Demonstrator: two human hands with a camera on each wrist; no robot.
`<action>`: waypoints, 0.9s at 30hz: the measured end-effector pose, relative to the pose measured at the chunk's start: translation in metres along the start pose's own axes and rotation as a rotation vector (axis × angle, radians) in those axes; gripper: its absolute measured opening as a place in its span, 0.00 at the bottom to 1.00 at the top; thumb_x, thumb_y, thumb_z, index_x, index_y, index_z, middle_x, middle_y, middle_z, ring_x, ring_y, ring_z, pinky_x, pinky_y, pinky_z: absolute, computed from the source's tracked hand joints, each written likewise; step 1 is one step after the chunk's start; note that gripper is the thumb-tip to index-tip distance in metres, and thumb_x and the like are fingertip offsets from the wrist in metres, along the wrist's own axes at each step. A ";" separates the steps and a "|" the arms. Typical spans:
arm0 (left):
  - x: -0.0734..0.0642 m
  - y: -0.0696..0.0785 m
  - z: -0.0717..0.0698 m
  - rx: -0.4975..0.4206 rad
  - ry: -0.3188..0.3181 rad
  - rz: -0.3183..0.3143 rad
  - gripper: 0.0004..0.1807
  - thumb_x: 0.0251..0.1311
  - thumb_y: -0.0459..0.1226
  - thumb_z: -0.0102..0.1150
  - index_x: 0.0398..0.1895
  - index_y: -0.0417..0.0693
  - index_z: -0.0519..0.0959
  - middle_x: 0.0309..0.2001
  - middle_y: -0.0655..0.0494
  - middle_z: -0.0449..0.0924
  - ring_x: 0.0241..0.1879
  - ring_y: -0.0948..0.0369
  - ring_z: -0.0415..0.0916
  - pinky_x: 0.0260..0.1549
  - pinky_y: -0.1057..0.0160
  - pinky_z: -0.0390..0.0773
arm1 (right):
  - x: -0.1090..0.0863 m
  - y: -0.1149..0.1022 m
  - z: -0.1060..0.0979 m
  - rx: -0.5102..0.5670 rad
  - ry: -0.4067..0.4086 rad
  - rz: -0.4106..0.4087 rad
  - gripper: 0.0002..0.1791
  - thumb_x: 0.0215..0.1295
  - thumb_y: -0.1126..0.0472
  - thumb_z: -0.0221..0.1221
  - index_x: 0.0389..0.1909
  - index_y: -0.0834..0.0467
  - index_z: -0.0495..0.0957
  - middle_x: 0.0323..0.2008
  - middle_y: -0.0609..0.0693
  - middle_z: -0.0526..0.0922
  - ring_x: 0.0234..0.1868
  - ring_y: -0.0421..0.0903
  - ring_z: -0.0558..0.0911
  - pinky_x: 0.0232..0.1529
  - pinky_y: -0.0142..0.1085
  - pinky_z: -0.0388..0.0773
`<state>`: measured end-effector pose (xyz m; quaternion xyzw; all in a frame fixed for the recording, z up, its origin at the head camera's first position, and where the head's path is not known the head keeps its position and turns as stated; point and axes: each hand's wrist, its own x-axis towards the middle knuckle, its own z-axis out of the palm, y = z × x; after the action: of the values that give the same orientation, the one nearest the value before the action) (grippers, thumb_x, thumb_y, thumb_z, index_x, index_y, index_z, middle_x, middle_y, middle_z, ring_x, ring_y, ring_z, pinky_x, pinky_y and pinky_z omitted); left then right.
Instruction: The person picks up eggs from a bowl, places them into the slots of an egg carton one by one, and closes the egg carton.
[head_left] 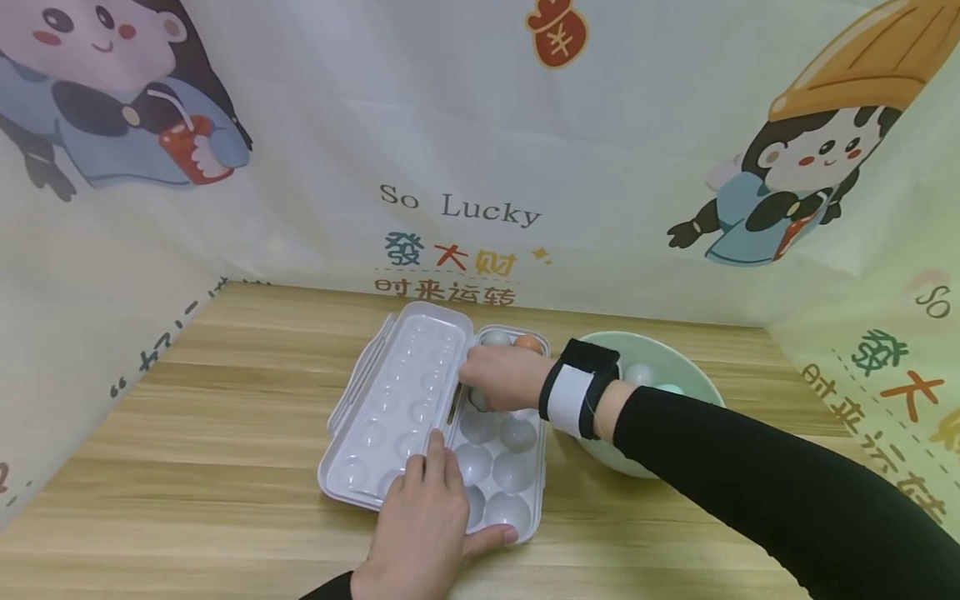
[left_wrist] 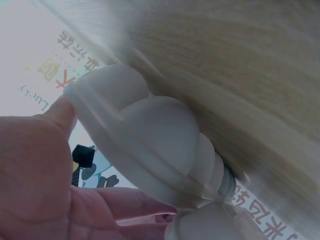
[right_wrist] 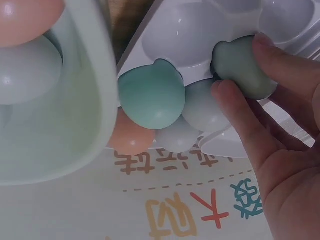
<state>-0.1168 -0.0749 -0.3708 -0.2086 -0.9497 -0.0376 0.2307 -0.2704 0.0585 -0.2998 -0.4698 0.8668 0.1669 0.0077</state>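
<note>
A white plastic egg carton (head_left: 525, 500) lies with its lid (head_left: 390, 392) folded out to the left. My right hand (head_left: 506, 377) reaches over its far half and pinches a grey-green egg (right_wrist: 245, 67) between thumb and fingers, at a left-column cup. Beside it sit a teal egg (right_wrist: 152, 95), a pale egg (right_wrist: 205, 105), an orange egg (head_left: 528, 342) and another pale egg (head_left: 496, 337). My left hand (head_left: 423, 508) rests on the carton's near end, fingers along the hinge and thumb stretched to the near right corner.
A pale green bowl (head_left: 675, 354) stands right of the carton, partly behind my right forearm; it holds several eggs, among them a white egg (head_left: 638, 374) and an orange egg (right_wrist: 30, 20). A printed cloth (head_left: 600, 208) walls in the wooden table (head_left: 187, 433).
</note>
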 end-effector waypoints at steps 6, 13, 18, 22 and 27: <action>-0.002 0.000 0.001 -0.036 -0.025 0.002 0.60 0.44 0.74 0.49 0.54 0.22 0.69 0.57 0.28 0.65 0.45 0.45 0.69 0.37 0.54 0.73 | 0.000 0.000 -0.002 0.010 0.000 -0.013 0.12 0.48 0.66 0.68 0.37 0.55 0.82 0.35 0.47 0.81 0.37 0.41 0.79 0.39 0.28 0.72; 0.000 -0.001 -0.001 -0.099 -0.068 -0.006 0.61 0.46 0.75 0.45 0.56 0.22 0.68 0.58 0.27 0.64 0.50 0.42 0.67 0.41 0.52 0.72 | 0.001 0.001 0.000 -0.024 0.020 -0.037 0.12 0.48 0.67 0.66 0.36 0.55 0.83 0.34 0.47 0.82 0.34 0.40 0.78 0.37 0.27 0.72; 0.001 -0.003 -0.003 -0.091 -0.052 0.003 0.60 0.45 0.75 0.48 0.54 0.22 0.70 0.57 0.28 0.65 0.47 0.43 0.69 0.40 0.52 0.72 | 0.000 0.000 0.000 -0.055 0.007 -0.021 0.12 0.49 0.66 0.66 0.37 0.55 0.82 0.35 0.47 0.82 0.36 0.41 0.79 0.37 0.28 0.72; 0.000 -0.003 -0.003 -0.085 -0.048 0.003 0.60 0.43 0.74 0.50 0.53 0.22 0.70 0.57 0.28 0.65 0.45 0.44 0.69 0.38 0.53 0.73 | -0.003 -0.001 -0.001 -0.056 -0.009 -0.006 0.14 0.52 0.64 0.66 0.41 0.55 0.81 0.37 0.47 0.81 0.39 0.41 0.79 0.39 0.28 0.73; 0.000 -0.003 -0.001 -0.066 -0.030 0.002 0.61 0.41 0.75 0.51 0.53 0.22 0.70 0.56 0.29 0.66 0.43 0.45 0.70 0.36 0.54 0.73 | -0.009 0.001 -0.005 -0.022 -0.036 0.084 0.14 0.55 0.65 0.61 0.44 0.53 0.78 0.37 0.48 0.79 0.36 0.43 0.77 0.30 0.34 0.74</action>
<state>-0.1175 -0.0779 -0.3700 -0.2176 -0.9510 -0.0654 0.2097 -0.2654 0.0651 -0.2932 -0.4300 0.8836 0.1852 0.0112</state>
